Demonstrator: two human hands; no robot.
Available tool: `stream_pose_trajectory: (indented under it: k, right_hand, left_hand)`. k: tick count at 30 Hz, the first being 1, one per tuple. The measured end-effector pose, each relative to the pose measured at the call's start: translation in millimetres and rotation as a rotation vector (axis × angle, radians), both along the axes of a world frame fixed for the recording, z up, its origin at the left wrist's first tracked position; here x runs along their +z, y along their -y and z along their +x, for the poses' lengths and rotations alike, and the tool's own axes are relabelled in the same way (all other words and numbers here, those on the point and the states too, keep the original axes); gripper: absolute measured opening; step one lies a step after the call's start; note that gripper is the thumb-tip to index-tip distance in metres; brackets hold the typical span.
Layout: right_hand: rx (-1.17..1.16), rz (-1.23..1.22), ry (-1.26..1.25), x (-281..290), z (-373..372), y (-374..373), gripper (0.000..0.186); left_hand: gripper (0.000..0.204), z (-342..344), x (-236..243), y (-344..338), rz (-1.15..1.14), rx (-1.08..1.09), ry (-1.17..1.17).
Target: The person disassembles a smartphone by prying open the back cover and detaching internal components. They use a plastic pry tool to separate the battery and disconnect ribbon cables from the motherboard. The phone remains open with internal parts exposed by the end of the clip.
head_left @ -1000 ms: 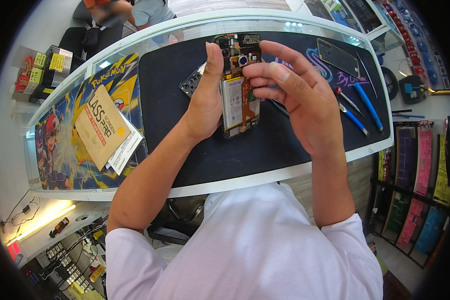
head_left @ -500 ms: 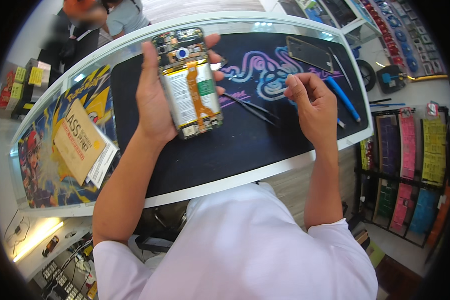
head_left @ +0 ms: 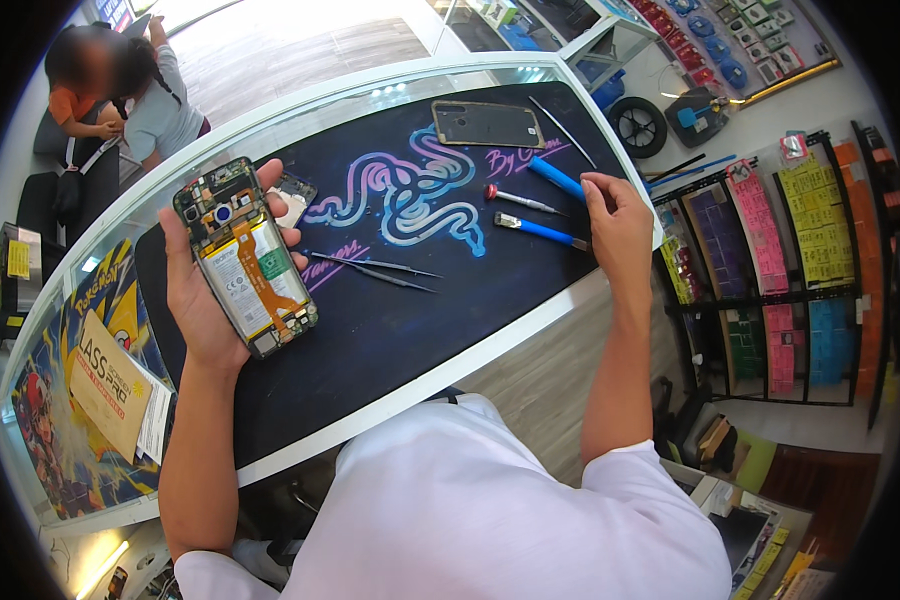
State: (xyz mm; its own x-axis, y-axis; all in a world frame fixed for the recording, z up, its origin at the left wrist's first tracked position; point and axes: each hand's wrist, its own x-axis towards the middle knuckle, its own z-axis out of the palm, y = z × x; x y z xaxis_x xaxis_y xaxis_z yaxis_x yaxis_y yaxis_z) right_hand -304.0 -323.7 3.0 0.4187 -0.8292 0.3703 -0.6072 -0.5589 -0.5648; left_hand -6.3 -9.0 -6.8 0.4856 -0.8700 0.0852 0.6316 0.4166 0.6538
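Observation:
My left hand (head_left: 210,290) is wrapped round an opened phone (head_left: 245,255), its inside facing up. A white battery, an orange flex cable and a bare circuit board show in it. My right hand (head_left: 618,220) hovers over the right end of the black mat (head_left: 370,345), thumb and fingers pressed together. Its fingertips overlap the end of a blue tool (head_left: 556,178); whether they grip it or something small is hidden. Left of this hand lie a red-capped screwdriver (head_left: 522,199) and a blue-handled brush (head_left: 540,231). Tweezers (head_left: 380,270) rest beside the phone.
A phone back cover (head_left: 485,124) and a thin metal tool (head_left: 562,131) lie along the mat's far edge. Behind my left fingers is a small phone part (head_left: 296,197). A brown envelope (head_left: 110,380) sits at left on the white-framed counter (head_left: 390,425). Two people are beyond the counter.
The view has turned, shifting the counter leftward and tilting it. My right hand has moved right across the mat to the blue tool's end, uncovering the screwdriver and brush. The phone stays in my left hand.

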Motion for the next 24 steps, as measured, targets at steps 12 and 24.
stream_pose_trajectory:
  k: [12, 24]
  right_hand:
    - [0.271, -0.349, -0.286, -39.8, 66.8, 155.9, 0.015]
    - [0.699, 0.291, 0.166, 54.0, 104.8, -5.9, 0.027]
  left_hand:
    - [0.106, 0.9, 2.0, -6.5, 0.140, -0.027, 0.077]
    - [0.102, -2.4, -0.3, -7.4, 0.102, -0.067, 0.062]
